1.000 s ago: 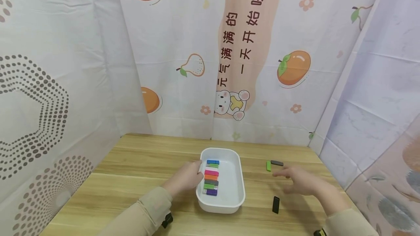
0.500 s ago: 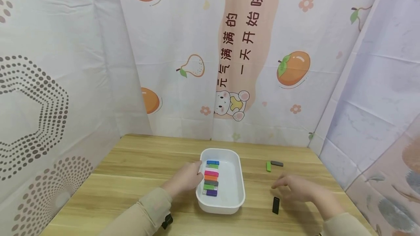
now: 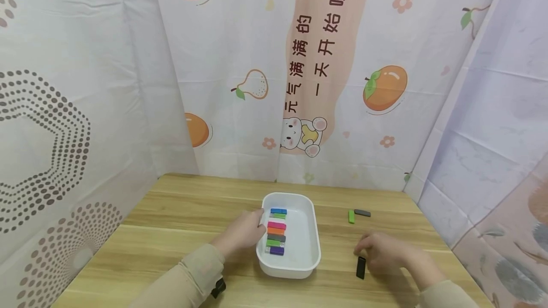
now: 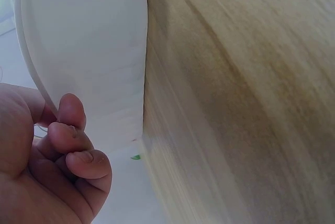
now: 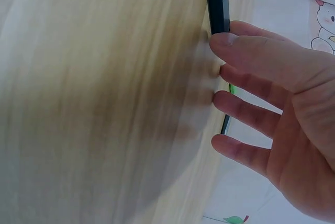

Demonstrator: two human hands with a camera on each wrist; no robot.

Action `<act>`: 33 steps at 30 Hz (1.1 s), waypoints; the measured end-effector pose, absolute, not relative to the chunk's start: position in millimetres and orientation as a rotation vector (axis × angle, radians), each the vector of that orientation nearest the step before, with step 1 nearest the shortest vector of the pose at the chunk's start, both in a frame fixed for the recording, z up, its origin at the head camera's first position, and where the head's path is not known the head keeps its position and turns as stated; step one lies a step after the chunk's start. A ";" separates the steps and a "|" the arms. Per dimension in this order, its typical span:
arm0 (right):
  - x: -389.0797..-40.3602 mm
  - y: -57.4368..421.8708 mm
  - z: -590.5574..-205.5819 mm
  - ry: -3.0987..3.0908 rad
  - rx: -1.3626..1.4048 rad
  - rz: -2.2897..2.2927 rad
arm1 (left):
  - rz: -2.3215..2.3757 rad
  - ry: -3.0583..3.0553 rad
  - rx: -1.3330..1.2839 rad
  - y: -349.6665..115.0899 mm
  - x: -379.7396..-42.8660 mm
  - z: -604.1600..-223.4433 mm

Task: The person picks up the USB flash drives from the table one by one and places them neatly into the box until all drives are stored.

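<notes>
My left hand (image 3: 244, 233) grips the left rim of a white plastic tray (image 3: 295, 270), with curled fingers against its outer wall in the left wrist view. Along the tray's left half lies a column of several colourful USB sticks, among them a blue one (image 3: 278, 211), an orange one (image 3: 276, 231) and a purple one (image 3: 277, 251). My right hand (image 3: 383, 252) is low over the table, thumb and index finger at the far end of a black USB stick (image 3: 361, 270). In the right wrist view, the thumb overlaps the end of this black stick (image 5: 216, 1); the other fingers are spread.
Further back on the right lie a green USB stick (image 3: 351, 216) and a dark grey one (image 3: 362, 213), close together. Printed curtains (image 3: 239, 127) hang behind and beside the wooden table (image 3: 180, 208). A small black object (image 3: 218, 288) is at the left cuff.
My right hand has moved back toward me from near the green and grey sticks and lowered to the black one. My left hand stays on the tray's rim.
</notes>
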State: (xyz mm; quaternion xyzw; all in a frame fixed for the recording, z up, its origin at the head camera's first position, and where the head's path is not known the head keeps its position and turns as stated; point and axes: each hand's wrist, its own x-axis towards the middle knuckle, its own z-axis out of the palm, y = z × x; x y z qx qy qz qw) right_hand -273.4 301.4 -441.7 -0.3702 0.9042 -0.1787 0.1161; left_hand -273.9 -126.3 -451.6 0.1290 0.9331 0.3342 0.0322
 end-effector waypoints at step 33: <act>-270.4 299.4 -445.4 2.669 -1.059 -0.540 | 0.996 2.902 0.427 -125.1 -274.0 -451.0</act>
